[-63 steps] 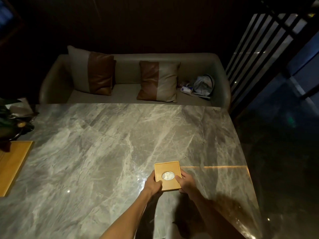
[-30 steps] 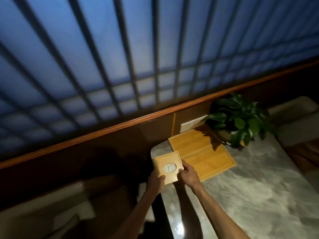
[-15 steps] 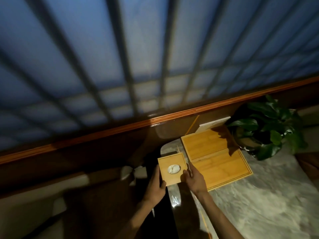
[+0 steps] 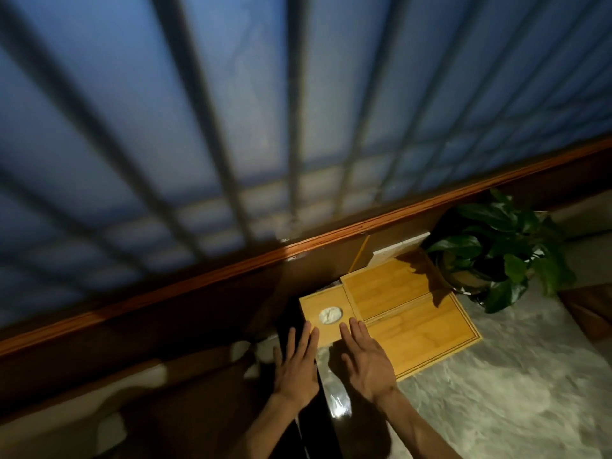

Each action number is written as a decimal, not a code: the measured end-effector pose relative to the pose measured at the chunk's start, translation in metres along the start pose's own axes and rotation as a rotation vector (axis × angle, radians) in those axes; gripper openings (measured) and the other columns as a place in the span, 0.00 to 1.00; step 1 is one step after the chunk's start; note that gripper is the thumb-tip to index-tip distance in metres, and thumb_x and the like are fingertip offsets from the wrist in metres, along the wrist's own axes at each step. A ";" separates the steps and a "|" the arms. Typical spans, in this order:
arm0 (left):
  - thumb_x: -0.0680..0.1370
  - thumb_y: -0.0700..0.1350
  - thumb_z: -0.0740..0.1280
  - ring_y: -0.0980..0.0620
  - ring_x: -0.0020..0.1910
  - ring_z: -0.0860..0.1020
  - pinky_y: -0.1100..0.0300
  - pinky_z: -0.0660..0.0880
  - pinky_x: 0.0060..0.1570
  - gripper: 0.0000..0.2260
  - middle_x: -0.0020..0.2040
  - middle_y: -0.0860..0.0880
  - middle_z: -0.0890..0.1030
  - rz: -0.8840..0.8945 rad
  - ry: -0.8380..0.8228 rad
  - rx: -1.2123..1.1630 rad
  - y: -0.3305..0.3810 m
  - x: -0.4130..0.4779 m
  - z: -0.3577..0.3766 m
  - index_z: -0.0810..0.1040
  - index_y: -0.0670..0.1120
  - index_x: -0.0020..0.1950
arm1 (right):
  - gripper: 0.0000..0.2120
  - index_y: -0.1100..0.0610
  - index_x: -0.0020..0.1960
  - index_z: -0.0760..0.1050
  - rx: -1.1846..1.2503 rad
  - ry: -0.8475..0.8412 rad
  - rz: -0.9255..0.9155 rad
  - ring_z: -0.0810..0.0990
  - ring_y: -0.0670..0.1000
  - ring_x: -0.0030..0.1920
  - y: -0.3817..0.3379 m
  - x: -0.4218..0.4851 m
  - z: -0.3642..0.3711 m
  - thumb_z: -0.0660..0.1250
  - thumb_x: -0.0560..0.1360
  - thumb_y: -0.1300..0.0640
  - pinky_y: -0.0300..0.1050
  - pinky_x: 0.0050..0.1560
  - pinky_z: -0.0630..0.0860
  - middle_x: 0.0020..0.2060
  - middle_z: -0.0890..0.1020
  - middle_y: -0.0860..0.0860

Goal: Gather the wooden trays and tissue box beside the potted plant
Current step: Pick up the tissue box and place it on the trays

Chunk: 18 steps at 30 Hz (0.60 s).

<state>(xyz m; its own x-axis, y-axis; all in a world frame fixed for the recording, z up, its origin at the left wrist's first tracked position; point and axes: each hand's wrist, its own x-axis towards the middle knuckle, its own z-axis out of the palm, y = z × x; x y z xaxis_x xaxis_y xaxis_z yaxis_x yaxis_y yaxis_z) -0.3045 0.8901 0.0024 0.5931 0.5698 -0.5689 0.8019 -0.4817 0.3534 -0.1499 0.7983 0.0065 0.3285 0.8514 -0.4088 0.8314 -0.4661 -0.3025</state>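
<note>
The square wooden tissue box (image 4: 314,309), with a white tissue in its round top hole, rests at the table's far left corner, touching the left edge of the wooden trays. A smaller wooden tray (image 4: 384,289) lies on the far part of a larger wooden tray (image 4: 427,336). The potted plant (image 4: 496,250) stands just right of the trays. My left hand (image 4: 296,362) and my right hand (image 4: 367,356) are flat with fingers spread, fingertips at the box's near edge, holding nothing.
The grey marble table (image 4: 513,392) stretches right and toward me. A dark wood-panelled wall with a brown rail (image 4: 231,270) and a barred blue window rise right behind the trays. A white wall socket (image 4: 397,245) sits behind the trays. Left of the table's edge lies dark seating.
I carried the tissue box from the other end of the table to the corner beside the trays. Both hands have set it down and let go, fingers now spread.
</note>
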 end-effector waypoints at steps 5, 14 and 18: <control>0.79 0.46 0.59 0.45 0.78 0.36 0.34 0.43 0.75 0.35 0.79 0.54 0.35 -0.012 -0.022 0.007 0.009 0.022 -0.022 0.38 0.54 0.78 | 0.29 0.50 0.81 0.47 0.015 -0.014 -0.012 0.44 0.53 0.81 0.009 0.028 -0.013 0.51 0.82 0.51 0.44 0.78 0.55 0.81 0.47 0.51; 0.78 0.44 0.61 0.43 0.79 0.38 0.32 0.41 0.74 0.37 0.80 0.53 0.36 -0.058 -0.047 0.022 0.018 0.030 -0.030 0.40 0.54 0.78 | 0.29 0.47 0.80 0.46 0.055 -0.056 0.005 0.40 0.49 0.80 0.013 0.039 -0.019 0.52 0.82 0.52 0.44 0.78 0.55 0.81 0.45 0.48; 0.78 0.47 0.61 0.41 0.79 0.40 0.30 0.41 0.72 0.36 0.80 0.52 0.39 -0.079 -0.064 0.077 0.023 0.029 -0.036 0.42 0.53 0.79 | 0.30 0.50 0.81 0.46 0.036 -0.134 0.008 0.40 0.52 0.80 0.010 0.041 -0.024 0.53 0.82 0.52 0.46 0.79 0.51 0.81 0.45 0.50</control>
<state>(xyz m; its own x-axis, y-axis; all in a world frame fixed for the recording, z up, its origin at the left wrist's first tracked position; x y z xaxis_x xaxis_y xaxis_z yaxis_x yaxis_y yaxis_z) -0.2666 0.9191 0.0209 0.5204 0.5652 -0.6401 0.8364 -0.4883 0.2488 -0.1167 0.8345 0.0072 0.2703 0.8087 -0.5224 0.8115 -0.4833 -0.3283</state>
